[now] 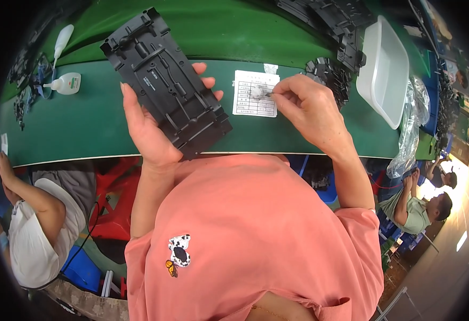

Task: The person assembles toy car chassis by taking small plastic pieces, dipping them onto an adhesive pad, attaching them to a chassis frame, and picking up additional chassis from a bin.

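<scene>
A long black molded plastic part (pixel 165 80), ribbed and with raised rod shapes on its face, is gripped in my left hand (pixel 157 134). It tilts above the front of the table, thumb along one side and fingertips showing past the other. My right hand (pixel 312 109) is closed in a pinch over a printed paper form (pixel 245 106). Beside those fingertips a small greyish-clear heap (pixel 259 92), perhaps a little bag or tiny pieces, lies on the form. What the pinch holds is too small to make out.
A white plastic tub (pixel 387 69) stands at the right, clear plastic film (pixel 405 144) hanging beside it. Black parts (pixel 331 80) are piled left of the tub. Two white squeeze bottles, one upright-nozzled (pixel 63 40) and one lying (pixel 68 84), sit at the left. A co-worker (pixel 42 224) sits at left.
</scene>
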Demonstrator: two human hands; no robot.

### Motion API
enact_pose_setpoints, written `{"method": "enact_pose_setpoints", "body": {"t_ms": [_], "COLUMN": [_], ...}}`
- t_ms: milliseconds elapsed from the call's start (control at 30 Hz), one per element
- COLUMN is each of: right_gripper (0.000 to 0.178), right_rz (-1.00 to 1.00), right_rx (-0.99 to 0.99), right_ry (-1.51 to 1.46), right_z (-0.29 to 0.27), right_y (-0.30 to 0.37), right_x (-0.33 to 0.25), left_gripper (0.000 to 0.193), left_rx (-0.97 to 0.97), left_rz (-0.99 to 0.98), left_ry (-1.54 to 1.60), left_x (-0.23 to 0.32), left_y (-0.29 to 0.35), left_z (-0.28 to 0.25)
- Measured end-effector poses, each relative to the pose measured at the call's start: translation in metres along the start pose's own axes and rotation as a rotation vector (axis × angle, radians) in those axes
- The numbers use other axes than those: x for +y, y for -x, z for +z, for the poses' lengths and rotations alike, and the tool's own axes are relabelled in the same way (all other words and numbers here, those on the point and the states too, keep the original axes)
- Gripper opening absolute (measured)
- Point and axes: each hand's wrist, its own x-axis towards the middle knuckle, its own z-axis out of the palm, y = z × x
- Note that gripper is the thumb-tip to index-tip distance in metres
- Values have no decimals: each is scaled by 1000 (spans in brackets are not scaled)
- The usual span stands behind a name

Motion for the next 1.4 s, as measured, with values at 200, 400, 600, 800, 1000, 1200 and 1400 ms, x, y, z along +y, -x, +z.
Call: {"method": "enact_pose_setpoints", "body": {"t_ms": [200, 400, 600, 800, 1000, 1200, 1400], "right_gripper": [11, 6, 13, 14, 9, 8, 8], "right_rz": [-51, -199, -430, -469, 271, 484, 469], "right_rx": [14, 126, 112, 94, 97, 14, -50], "right_ry": [96, 112, 316, 312, -600, -1140, -1291], "right_z": [7, 10, 12, 8, -3, -6, -3], "right_y": [-7, -9, 0, 7, 2, 4, 11], "right_x": [9, 9, 11, 11, -1, -1, 1], "left_gripper": [74, 75, 80, 79, 78, 77, 70], "left_rx": [3, 11, 74, 73, 73, 44, 81], "left_rz": [-11, -9, -1, 2, -6, -19, -54], "left_ry": [24, 39, 4, -15, -59, -29, -25], "left_x": [0, -1, 0, 0, -1, 1, 3], "left_y": [0, 1, -1, 0, 0, -1, 0], "left_z": [0, 2, 7, 8, 8, 10, 21]}}
